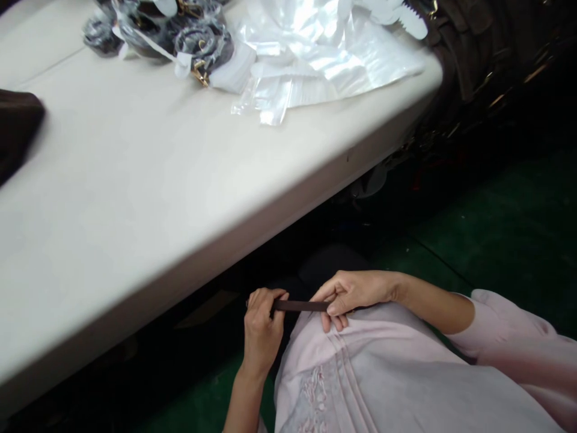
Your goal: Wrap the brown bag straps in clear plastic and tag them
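Observation:
A narrow dark brown strap point(302, 306) is stretched between my two hands, close against the front of the pale pink shirt. My left hand point(264, 328) is closed around one end, fingers curled over it. At the other end, my right hand point(351, 294) pinches the strap between thumb and fingers, its lower fingers hanging below. A little gold-coloured metal shows beside the right fingers, too small to make out. Both hands are beyond the table's front edge, not touching the table.
The white-covered table point(135, 192) fills the upper left. On it lie clear plastic bags point(315, 60) and plastic-wrapped dark coiled straps point(198, 45) with gold clasps. A dark brown object point(18, 126) sits at the left edge. Brown straps point(460, 42) hang at the right corner.

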`<state>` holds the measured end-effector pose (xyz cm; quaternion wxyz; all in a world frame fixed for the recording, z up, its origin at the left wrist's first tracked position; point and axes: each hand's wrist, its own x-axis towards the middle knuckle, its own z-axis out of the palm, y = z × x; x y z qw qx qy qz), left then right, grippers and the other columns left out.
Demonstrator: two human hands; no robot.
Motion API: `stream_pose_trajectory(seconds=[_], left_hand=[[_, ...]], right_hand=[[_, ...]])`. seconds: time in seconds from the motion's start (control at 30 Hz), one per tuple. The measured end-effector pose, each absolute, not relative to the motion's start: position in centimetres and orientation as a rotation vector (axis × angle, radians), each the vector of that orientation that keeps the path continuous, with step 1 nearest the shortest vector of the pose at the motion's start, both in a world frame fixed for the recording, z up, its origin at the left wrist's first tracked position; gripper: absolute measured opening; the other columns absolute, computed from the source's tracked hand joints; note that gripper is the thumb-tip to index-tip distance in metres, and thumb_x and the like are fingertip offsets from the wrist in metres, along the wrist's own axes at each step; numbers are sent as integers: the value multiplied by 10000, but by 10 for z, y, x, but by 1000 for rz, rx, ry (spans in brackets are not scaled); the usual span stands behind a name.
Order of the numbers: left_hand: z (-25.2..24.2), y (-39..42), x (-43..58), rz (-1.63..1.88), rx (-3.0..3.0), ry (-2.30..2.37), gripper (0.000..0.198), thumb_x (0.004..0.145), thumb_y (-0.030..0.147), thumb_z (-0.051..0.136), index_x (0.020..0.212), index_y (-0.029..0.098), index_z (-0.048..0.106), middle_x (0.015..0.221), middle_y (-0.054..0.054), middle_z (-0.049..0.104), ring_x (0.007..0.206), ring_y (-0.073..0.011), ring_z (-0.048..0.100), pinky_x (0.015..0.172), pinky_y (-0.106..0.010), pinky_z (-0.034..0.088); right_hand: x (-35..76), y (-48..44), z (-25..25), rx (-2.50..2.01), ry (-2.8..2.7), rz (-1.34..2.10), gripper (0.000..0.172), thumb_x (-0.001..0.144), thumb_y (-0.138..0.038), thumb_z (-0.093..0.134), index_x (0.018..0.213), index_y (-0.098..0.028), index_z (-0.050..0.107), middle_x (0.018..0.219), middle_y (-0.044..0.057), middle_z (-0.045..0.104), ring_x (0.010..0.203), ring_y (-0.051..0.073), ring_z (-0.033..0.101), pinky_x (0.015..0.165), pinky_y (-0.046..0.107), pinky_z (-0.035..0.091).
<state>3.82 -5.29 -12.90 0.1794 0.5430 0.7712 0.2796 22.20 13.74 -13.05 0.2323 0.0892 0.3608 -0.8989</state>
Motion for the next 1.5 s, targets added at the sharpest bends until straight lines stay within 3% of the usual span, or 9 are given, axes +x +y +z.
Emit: stream_pose_trajectory(seconds=[0.2, 0.43, 0.63, 0.83, 0.97, 1.07, 1.2, 1.33, 1.5], left_hand=[[-141, -64, 8, 819, 1201, 2495, 148, 913, 320, 579, 939, 203, 666, 849, -34, 682, 784, -193, 640, 762, -309, 461], [-158, -81, -24, 744, 926, 2595, 255, 840, 419, 613, 820, 179, 698, 739, -51, 671, 704, -211, 624, 692, -311, 433], [-149, -76, -6, 819, 888, 2366, 209, 835, 395, 642, 801, 198, 703, 734, -11, 654, 677, -156, 580, 667, -261, 429], [-138, -75, 3, 860, 731, 2044, 231, 769, 317, 720, 960, 187, 710, 685, 20, 606, 630, -125, 560, 581, -213, 428], [-127, -91, -7, 934, 557, 1799, 313, 798, 359, 718, 1067, 200, 689, 985, -50, 682, 924, -179, 625, 809, -261, 491], [-122, -100, -14, 938, 523, 1813, 317, 805, 380, 710, 1065, 200, 699, 1008, -59, 681, 879, -177, 636, 804, -281, 512], [-125, -104, -19, 879, 617, 1892, 274, 798, 406, 710, 979, 202, 730, 952, -50, 681, 770, -166, 645, 709, -277, 528], [-131, -106, -20, 671, 847, 1976, 221, 808, 415, 709, 929, 236, 752, 892, -38, 700, 781, -189, 658, 675, -281, 505], [-134, -108, -19, 725, 1007, 1993, 201, 798, 386, 734, 944, 249, 755, 954, -44, 699, 859, -197, 668, 711, -281, 529]], right_hand=[[228, 147, -134, 274, 979, -2478, 537, 809, -290, 744, 1305, -148, 592, 1034, 87, 676, 843, 118, 631, 777, 228, 511], [247, 156, -151, 559, 1331, -2273, 406, 866, -479, 636, 1027, -109, 676, 619, -26, 547, 505, 57, 444, 492, 174, 360], [243, 159, -153, 456, 1640, -2078, 387, 916, -488, 543, 783, -138, 641, 636, -16, 546, 576, 84, 457, 564, 202, 359], [229, 145, -145, 586, 1798, -2059, 366, 913, -457, 554, 1055, -168, 727, 656, -9, 577, 593, 109, 486, 555, 216, 356], [231, 144, -146, 712, 1898, -2075, 440, 919, -448, 547, 1282, -218, 643, 986, 45, 714, 801, 170, 616, 710, 259, 463], [233, 146, -146, 704, 1860, -2099, 452, 885, -474, 591, 1264, -236, 657, 1170, 55, 697, 1002, 220, 635, 881, 306, 475], [233, 147, -144, 586, 1836, -2015, 388, 875, -460, 597, 1152, -223, 728, 922, 27, 738, 774, 163, 641, 715, 247, 476], [233, 148, -145, 592, 1911, -1849, 340, 880, -426, 592, 1084, -207, 754, 529, -30, 565, 494, 99, 479, 506, 208, 329], [232, 147, -146, 563, 2102, -1792, 313, 918, -386, 551, 1105, -219, 738, 766, 14, 704, 694, 148, 628, 647, 230, 430]])
